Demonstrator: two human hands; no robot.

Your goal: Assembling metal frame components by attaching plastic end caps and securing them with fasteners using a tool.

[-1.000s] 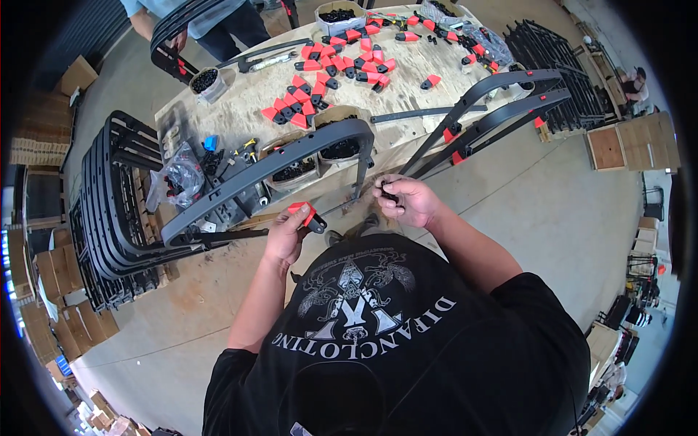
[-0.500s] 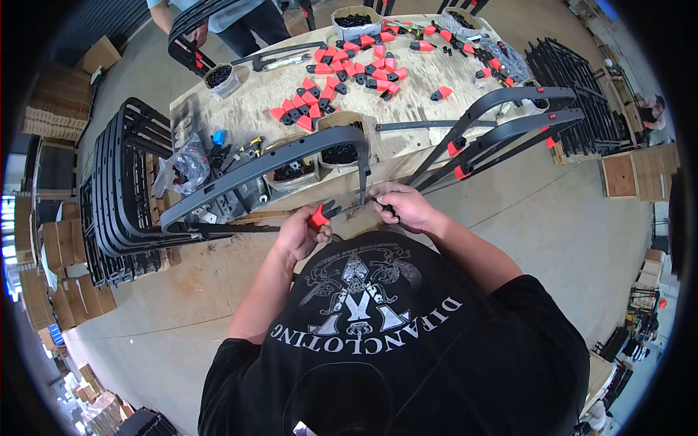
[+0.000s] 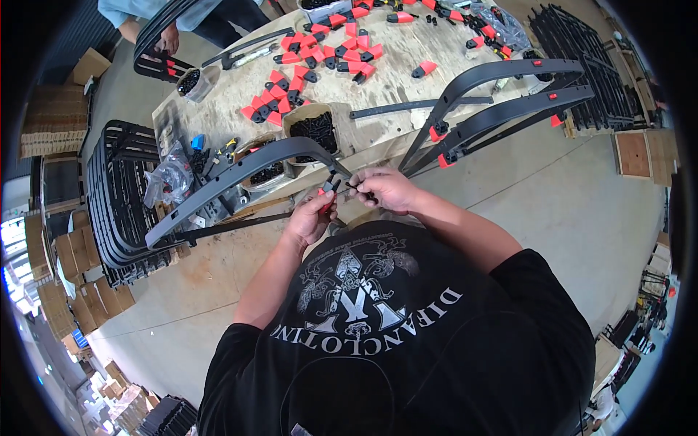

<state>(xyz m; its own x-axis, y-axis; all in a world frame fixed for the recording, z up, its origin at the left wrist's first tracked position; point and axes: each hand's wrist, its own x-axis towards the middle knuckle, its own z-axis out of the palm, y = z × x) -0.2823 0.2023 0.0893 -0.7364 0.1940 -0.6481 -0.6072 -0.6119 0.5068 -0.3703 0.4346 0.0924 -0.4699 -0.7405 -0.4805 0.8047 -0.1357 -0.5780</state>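
Observation:
My left hand [image 3: 313, 219] is closed around a red-and-black plastic clip [image 3: 331, 184], its black end raised beside the near end of a curved black frame [image 3: 243, 171]. Whether the clip touches the frame I cannot tell. Close by on the right, my right hand [image 3: 387, 190] pinches small black pieces [image 3: 367, 194], too small and covered by the fingers to name surely. The curved frame leans across the table's front edge at the left. Behind the hands stands a box of small black parts [image 3: 313, 132], with a second box [image 3: 265, 173] partly behind the frame.
Many red-and-black clips [image 3: 313, 52] lie scattered on the wooden table [image 3: 211, 116]. Two more curved frames [image 3: 509, 116] rest over its right edge. Stacked black frames [image 3: 120, 203] stand left, near a plastic bag [image 3: 171, 178]. Across the table a person [image 3: 218, 18] stands beside another frame.
My left hand has lifted the clip up to the frame's end, and the clip has turned more upright. My right hand has come closer to it. The whole view has shifted slightly.

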